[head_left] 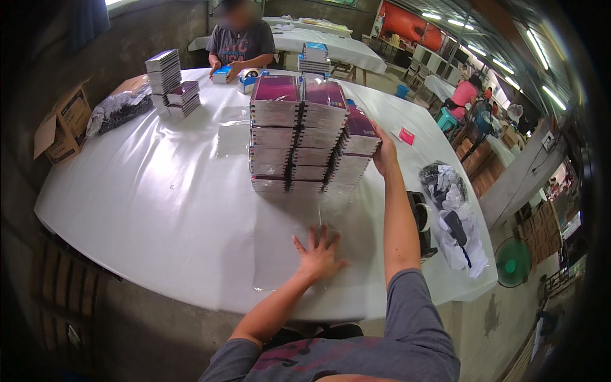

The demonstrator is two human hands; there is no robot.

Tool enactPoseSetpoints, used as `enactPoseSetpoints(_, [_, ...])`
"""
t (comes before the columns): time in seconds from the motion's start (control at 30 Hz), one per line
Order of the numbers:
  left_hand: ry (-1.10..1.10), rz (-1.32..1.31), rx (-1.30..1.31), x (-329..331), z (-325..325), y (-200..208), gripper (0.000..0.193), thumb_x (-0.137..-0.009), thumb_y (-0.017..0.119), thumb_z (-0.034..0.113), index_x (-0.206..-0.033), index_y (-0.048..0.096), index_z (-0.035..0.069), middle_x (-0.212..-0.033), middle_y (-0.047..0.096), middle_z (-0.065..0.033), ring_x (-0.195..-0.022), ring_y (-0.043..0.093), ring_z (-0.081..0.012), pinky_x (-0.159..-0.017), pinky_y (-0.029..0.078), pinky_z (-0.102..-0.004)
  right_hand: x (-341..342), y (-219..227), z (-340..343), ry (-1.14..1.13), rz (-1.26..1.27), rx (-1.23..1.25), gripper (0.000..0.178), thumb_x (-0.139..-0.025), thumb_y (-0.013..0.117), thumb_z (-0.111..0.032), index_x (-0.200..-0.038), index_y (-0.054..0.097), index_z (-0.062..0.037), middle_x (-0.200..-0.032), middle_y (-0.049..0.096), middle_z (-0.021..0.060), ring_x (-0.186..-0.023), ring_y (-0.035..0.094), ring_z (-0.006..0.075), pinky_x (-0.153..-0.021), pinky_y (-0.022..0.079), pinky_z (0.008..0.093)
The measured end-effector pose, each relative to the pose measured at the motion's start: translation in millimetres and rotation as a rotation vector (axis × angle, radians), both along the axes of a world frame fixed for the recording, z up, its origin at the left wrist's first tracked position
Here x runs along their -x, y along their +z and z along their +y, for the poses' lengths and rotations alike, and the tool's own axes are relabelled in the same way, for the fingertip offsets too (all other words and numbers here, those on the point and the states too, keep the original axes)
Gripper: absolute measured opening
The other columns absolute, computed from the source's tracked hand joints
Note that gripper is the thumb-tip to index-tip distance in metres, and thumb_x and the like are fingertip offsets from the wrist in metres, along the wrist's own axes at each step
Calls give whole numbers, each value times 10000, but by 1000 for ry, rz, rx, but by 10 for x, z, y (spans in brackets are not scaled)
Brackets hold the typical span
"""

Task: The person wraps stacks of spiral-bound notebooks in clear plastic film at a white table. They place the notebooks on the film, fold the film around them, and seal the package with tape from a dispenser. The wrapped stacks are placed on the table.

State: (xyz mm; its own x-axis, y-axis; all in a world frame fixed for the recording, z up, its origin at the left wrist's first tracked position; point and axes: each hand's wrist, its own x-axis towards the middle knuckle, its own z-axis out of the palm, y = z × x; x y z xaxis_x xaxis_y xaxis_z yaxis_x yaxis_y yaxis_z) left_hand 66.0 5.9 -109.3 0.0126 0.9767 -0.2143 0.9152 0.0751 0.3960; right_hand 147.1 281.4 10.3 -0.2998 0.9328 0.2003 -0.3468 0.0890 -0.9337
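Stacks of shrink-wrapped spiral notebooks with purple covers (275, 89) stand in three columns in front of me, the right column lower than the others. My right hand (384, 153) is closed on the right edge of the top notebook bundle (361, 122) in the right column; some of its fingers are hidden behind. Below the stacks, my left hand (319, 256) lies with fingers spread on a clear plastic bag (275, 239) flat on the table, and nothing is in its grip.
The white-covered table (146, 210) also bears smaller notebook stacks (164, 76), a tape dispenser (248, 79), black tape holder (421, 223), crumpled plastic (453, 204) and a red card (406, 135). Across it a person holds a blue pack (221, 74). A cardboard box (67, 124) sits left.
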Motion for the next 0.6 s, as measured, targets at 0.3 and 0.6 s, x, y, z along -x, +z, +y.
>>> enactPoseSetpoints(0.3, [79, -36, -284, 37, 31, 59, 793, -848, 456, 609, -1477, 133, 250, -1540, -89, -94, -1386, -135, -403, -955, -54, -749, -166, -463, -1067, -508, -97, -109, 486, -965, 392, -426, -1333, 449, -114, -1371, 442, 66, -1316, 335, 202, -1065, 191, 488])
enactPoseSetpoints(0.6, [65, -49, -315, -66, 62, 58, 811, -851, 530, 520, -1479, 128, 201, -1541, -68, -102, -1395, -142, -365, -991, -45, -715, -628, -1227, -2036, -203, -1414, -842, 512, -933, 396, -443, -1414, 330, -281, -1494, 256, 54, -1351, 294, 258, -973, 88, 744])
